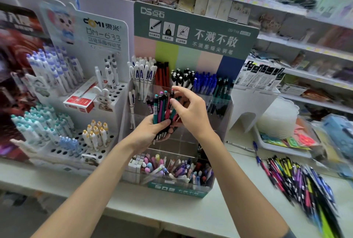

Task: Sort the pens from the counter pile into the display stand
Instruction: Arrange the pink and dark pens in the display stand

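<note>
left hand (152,129) gripping pens (160,108), right (191,112) perhaps pinching

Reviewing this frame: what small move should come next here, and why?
Probably lift the pink-red pen up out of the bundle of pens. The right hand seems to pinch its top between thumb and forefinger, the left hand grips the bundle tips-down over the display stand, and many pens lie in the counter pile.

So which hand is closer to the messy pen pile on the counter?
Right. The right hand sits up and left of the pen pile, fingers on the held pens; the left hand, gripping those pens, is farther left.
</note>
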{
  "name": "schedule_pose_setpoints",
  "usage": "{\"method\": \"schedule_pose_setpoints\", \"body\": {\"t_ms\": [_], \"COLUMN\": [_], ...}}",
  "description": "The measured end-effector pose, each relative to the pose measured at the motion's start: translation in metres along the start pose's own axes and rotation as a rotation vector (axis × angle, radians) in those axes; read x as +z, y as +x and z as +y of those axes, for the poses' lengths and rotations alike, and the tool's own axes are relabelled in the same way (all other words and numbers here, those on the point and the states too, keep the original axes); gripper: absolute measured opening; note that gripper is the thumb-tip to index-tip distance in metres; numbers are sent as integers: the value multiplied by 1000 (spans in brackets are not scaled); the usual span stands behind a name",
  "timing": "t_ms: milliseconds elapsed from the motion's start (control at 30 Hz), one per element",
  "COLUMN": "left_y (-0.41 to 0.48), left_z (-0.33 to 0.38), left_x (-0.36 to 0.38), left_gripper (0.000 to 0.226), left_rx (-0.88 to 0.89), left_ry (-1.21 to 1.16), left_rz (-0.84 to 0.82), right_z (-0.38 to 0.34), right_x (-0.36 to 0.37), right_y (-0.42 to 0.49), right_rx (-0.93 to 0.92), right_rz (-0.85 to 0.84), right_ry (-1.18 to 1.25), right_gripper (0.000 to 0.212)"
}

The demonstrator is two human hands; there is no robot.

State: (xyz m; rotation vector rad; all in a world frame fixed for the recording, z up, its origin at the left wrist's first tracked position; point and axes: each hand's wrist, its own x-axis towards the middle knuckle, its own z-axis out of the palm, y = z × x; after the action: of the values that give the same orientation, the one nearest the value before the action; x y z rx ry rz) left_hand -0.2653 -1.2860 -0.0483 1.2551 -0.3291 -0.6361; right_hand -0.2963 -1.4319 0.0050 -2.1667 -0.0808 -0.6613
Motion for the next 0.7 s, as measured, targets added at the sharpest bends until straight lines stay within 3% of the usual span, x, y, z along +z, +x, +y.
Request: {"method": "schedule_pose_setpoints", "body": {"t_ms": [100,267,533,633,700], "left_y": [-1,-3,-5,-3,-2], "left_z": [0,5,9,8,7], "left_x": [0,2,3,9,12], "left_gripper": [23,20,17,19,24], "left_rx": [-8,13,-14,-8,-2], "left_ry": [-20,-80,37,-24,-28], "left_rz": [-5,-14,-188,-158,-131], "right_z": [3,3,-10,-4,-1], "right_x": [0,1,-4,-6,-13], "right_y": [0,0,0,-2,-2], "right_rx": [-8,45,5,32,96], "right_rz": [-4,39,-3,171,191], "right_ry": [-5,21,116,54,22], "right_gripper": [35,53,21,36,44]}}
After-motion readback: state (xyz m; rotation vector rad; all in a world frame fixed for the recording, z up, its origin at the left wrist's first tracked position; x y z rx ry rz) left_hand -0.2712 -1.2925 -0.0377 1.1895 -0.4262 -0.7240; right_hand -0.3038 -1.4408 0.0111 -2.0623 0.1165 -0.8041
